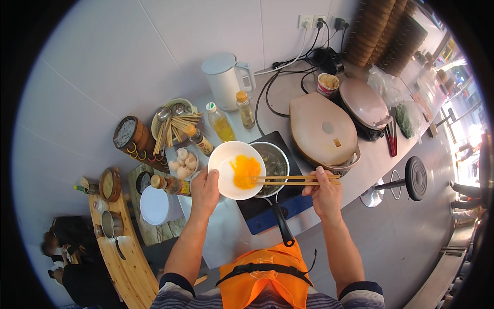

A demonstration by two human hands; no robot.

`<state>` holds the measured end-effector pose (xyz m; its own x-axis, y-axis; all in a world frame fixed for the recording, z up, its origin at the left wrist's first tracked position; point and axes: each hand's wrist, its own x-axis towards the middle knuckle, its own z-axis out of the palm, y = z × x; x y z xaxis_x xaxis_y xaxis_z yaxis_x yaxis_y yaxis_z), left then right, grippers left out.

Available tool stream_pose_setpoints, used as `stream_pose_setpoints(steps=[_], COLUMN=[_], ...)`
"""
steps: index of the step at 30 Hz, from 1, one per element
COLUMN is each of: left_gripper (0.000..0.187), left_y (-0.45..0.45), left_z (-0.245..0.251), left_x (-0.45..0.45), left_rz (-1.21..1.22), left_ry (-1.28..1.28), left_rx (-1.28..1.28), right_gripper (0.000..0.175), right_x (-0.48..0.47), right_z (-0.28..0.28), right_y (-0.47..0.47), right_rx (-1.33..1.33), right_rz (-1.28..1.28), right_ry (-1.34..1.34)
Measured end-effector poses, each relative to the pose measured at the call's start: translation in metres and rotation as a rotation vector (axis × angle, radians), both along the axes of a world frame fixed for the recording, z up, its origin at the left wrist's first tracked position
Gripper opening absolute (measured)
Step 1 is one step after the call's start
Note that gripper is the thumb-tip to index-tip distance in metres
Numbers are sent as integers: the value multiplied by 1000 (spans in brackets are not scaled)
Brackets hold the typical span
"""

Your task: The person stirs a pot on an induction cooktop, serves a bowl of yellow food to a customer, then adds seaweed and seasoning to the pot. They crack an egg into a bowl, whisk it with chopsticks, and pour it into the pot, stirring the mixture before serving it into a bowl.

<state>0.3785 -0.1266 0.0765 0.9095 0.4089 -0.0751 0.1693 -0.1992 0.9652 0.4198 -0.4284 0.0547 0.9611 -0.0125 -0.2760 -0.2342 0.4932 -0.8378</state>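
Observation:
My left hand [206,189] grips the rim of a white bowl [224,162] tilted a little towards the right. Yellow-orange beaten egg [245,172] lies in the bowl, and the tips of wooden chopsticks [285,180] reach into it. Those chopsticks are in my right hand [324,191], held out to the right of the bowl. Partly hidden beneath the bowl, a saucepan [278,164] with a black handle holds cloudy liquid. It stands on a black induction cooker [295,197] with a blue front.
Seasoning bottles [222,125], a white kettle [227,83] and a bowl of eggs and eggshells [184,164] stand beyond and left. Right of the cooker sits a large lidded electric pan [322,129]. A stool [415,178] stands on the floor at right. Other people sit at far left.

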Motion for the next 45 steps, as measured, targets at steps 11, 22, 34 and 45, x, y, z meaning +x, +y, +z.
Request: stream_pose_setpoints(steps=[11,22,34,45], left_gripper=[37,38,39,39], left_y=[-3,-5,-10,-10], left_z=[0,5,20,25], left_x=[8,15,16,18], left_rz=[-22,-41,-92,-110], left_ry=[-3,16,41,54], left_rx=[40,106,184,250], right_gripper=[26,25,27,26], right_x=[0,-3,-3,-4], right_z=[-9,-11,-21,-26], right_y=[-2,-3,0,-1], right_rx=[57,57,108,120], right_rz=[-51,-115,-119,-117], right_ry=[-8,-19,20,33])
